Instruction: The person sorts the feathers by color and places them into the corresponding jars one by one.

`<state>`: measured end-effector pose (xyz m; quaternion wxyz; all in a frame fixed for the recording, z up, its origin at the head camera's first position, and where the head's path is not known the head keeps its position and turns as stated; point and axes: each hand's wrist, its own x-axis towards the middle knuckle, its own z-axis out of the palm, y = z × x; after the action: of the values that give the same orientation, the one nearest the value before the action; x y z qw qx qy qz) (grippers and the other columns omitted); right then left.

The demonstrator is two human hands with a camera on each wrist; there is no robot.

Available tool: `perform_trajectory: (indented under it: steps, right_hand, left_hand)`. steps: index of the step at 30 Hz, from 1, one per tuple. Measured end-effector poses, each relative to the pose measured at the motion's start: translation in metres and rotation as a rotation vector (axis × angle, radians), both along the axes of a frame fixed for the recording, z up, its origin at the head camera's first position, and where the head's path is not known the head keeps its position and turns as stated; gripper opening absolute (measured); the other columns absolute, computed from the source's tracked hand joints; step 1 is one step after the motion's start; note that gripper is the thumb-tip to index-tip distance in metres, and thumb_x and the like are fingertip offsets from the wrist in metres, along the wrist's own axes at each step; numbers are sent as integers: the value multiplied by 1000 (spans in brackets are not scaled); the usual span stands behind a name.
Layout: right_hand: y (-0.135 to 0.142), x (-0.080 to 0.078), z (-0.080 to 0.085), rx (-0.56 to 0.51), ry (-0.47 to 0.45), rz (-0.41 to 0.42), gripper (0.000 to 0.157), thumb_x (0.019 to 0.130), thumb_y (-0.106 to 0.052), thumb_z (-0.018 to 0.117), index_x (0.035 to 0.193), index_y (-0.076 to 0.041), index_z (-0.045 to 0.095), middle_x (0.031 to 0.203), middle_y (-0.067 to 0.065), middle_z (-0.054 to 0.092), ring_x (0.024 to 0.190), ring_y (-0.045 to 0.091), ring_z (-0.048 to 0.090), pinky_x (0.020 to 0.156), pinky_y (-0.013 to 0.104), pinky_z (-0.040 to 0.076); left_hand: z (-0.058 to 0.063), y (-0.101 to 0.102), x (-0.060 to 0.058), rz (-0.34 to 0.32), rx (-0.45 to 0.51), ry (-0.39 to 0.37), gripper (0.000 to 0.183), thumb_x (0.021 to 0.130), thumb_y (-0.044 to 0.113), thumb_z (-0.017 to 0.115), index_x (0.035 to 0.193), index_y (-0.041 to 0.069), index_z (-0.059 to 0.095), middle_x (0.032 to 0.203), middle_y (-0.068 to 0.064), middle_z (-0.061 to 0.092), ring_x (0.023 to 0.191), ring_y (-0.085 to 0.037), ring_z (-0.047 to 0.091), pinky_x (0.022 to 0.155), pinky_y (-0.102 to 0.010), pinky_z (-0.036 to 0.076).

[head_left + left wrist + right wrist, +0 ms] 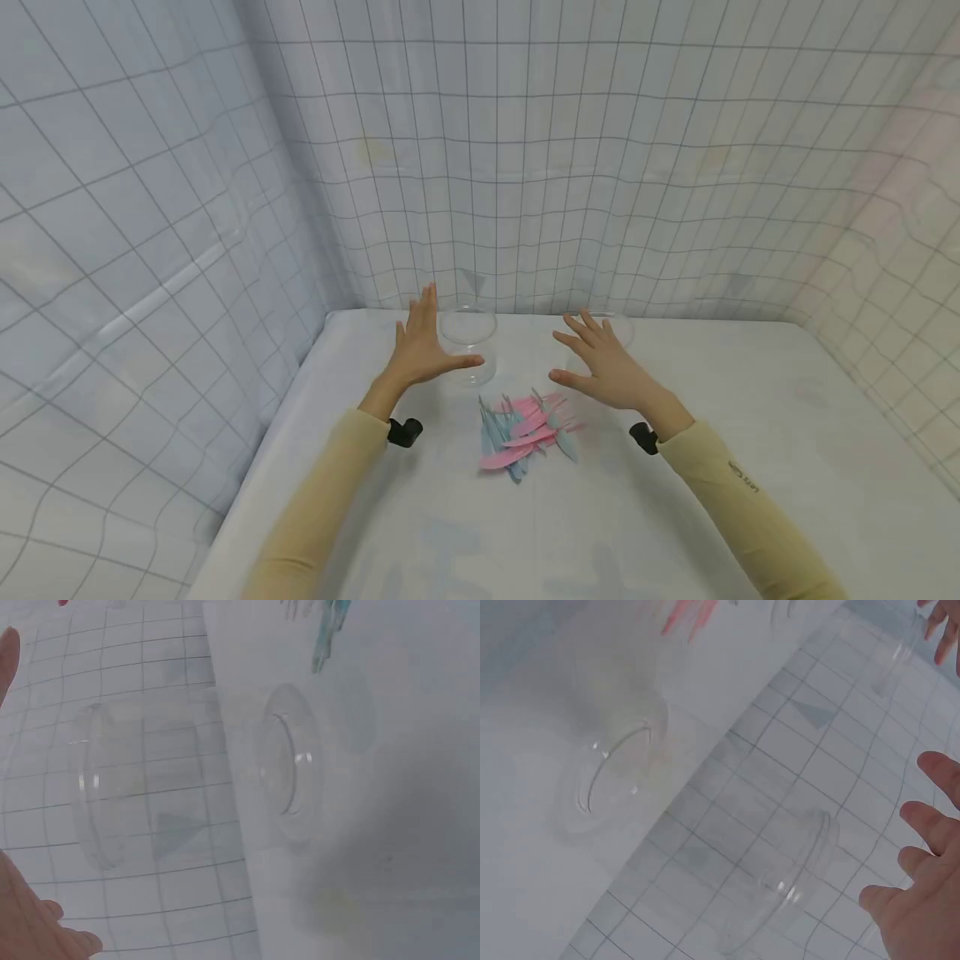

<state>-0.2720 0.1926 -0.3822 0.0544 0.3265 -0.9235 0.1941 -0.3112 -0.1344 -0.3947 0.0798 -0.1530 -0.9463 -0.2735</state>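
Observation:
A clear, round, open-topped container (471, 340) stands near the back of the table. My left hand (423, 354) is beside it with fingers spread, and the thumb overlaps it in the head view. To its right, a second clear container (621, 329) is partly hidden behind my right hand (611, 371), whose fingers are also spread. Neither hand holds anything. In front of the containers lies a loose pile of slim pink and light-blue pieces (528, 433) resembling disposable cutlery. In the left wrist view the left container (172, 776) shows a thick round base.
White cloth (480, 542) covers the table. Behind it and at both sides hang white sheets with a dark grid (525, 150), the back one close behind the containers. A black wrist camera (405, 432) sits at each cuff.

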Motion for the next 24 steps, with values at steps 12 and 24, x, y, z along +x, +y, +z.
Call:
perform_trajectory:
  steps: [12, 24]
  right_hand:
    - [-19, 1, -44, -253, -139, -41, 63, 87, -50, 64, 128, -3, 57, 128, 13, 51, 117, 32, 48, 93, 48, 41]
    - [-30, -9, -66, -273, -264, -196, 33, 85, -39, 71, 90, -7, 72, 75, -2, 56, 69, 15, 49, 59, 30, 42]
  left_hand:
    - [-45, 7, -11, 74, 257, -82, 138, 59, 62, 81, 151, 18, -11, 157, -14, 6, 140, -37, 10, 106, -60, 14]
    - [-64, 16, -21, 96, 402, -109, 130, 60, 54, 85, 153, 19, 2, 155, -15, 15, 136, -40, 21, 102, -61, 23]
